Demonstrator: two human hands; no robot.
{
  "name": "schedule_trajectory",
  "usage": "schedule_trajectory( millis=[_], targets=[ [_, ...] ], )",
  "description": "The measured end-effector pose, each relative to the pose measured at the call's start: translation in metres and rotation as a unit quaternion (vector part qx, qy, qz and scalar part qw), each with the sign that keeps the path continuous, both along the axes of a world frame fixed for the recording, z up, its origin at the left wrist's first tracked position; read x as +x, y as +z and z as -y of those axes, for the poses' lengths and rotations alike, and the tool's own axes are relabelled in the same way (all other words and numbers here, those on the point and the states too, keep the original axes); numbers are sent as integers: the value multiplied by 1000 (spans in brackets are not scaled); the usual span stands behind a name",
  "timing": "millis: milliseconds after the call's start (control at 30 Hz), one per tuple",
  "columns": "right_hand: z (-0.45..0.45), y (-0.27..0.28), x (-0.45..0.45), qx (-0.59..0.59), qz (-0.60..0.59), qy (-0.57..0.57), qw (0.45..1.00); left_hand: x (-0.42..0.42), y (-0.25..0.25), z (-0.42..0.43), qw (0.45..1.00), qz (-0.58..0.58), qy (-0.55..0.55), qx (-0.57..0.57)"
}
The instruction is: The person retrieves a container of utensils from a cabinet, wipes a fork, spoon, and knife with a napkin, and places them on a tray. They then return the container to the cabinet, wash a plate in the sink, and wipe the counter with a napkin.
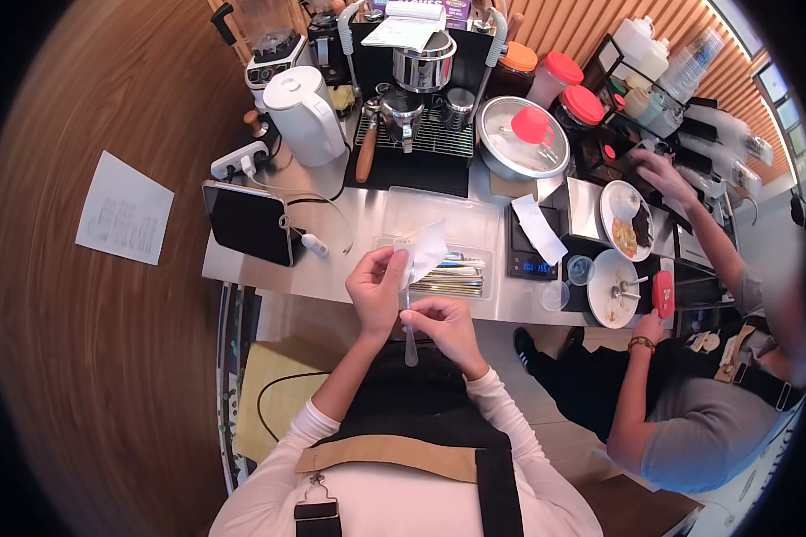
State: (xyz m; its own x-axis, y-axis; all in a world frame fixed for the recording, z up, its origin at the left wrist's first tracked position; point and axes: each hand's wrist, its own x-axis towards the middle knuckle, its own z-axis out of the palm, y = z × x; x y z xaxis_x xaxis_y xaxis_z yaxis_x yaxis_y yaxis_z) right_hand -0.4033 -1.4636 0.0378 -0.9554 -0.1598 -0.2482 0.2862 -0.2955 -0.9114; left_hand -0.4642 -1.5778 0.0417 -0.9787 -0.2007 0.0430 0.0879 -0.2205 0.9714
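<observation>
My left hand (376, 285) is closed on a white tissue (431, 248), pinching it around the upper end of a piece of metal cutlery (411, 349). The cutlery is upright, with its wide handle end pointing down toward my apron. The tissue and fingers hide its other end, so I cannot tell if it is a spoon or a fork. Lower on the shaft, the fingers of my right hand (448, 329) pinch it. Just behind my hands, a clear plastic tray (486, 288) on the steel counter holds several pieces of cutlery (457, 279).
An espresso machine (412, 174), a white kettle (304, 116) and a tablet (252, 224) stand behind and left. To the right are a black scale (534, 259), a plate of food (625, 221) and a used plate (611, 304). A co-worker (698, 403) reaches across the counter there.
</observation>
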Motion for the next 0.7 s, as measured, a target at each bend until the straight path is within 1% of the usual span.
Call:
schedule_trajectory(
  millis=[67, 100, 167, 200, 233, 267, 300, 333, 400, 433, 467, 500, 567, 600, 667, 700],
  targets=[
    [-6, -3, -2, -60, 17, 42, 997, 0, 3, 5, 1000, -9, -10, 4],
    [-8, -11, -8, -9, 2, 49, 999, 1, 5, 8, 1000, -13, -15, 5],
    [-14, -41, -27, 95, -28, 62, 993, 3, 20, 5, 998, -35, -19, 42],
    [-2, -60, -33, 86, -50, -2, 995, 3, 25, 3, 997, -47, -21, 61],
    [7, -67, -40, -43, -17, -52, 998, 3, 23, 4, 996, -58, -36, 52],
    [15, -72, -48, -170, 17, -98, 980, 3, 18, 7, 995, -69, -50, 42],
    [22, -66, -55, -295, 51, -142, 943, 3, 19, 10, 994, -80, -63, 32],
    [25, -52, -57, -310, 21, -138, 941, 2, 21, 15, 994, -87, -58, -27],
    [23, -50, -54, -238, 3, -116, 964, 1, 29, 26, 984, -97, -44, -145],
    [21, -39, -54, -202, -7, -104, 974, 2, 33, 29, 980, -97, -39, -170],
    [16, -25, -60, -148, -48, -14, 988, 3, 37, 32, 976, -97, -33, -194],
    [27, -10, -61, -106, -88, -33, 990, 4, 39, 35, 971, -95, -27, -218],
    [34, -8, -63, -60, -92, -20, 994, 6, 29, 47, 944, -121, -32, -306],
    [38, -4, -65, -54, -76, -33, 995, 6, 30, 53, 927, -130, -34, -351],
    [41, -3, -67, -41, -48, -54, 997, 13, 30, 59, 977, -55, -54, -197],
    [42, -3, -66, -23, -59, -50, 997, 17, 31, 59, 991, -18, -61, -115]
  ],
)
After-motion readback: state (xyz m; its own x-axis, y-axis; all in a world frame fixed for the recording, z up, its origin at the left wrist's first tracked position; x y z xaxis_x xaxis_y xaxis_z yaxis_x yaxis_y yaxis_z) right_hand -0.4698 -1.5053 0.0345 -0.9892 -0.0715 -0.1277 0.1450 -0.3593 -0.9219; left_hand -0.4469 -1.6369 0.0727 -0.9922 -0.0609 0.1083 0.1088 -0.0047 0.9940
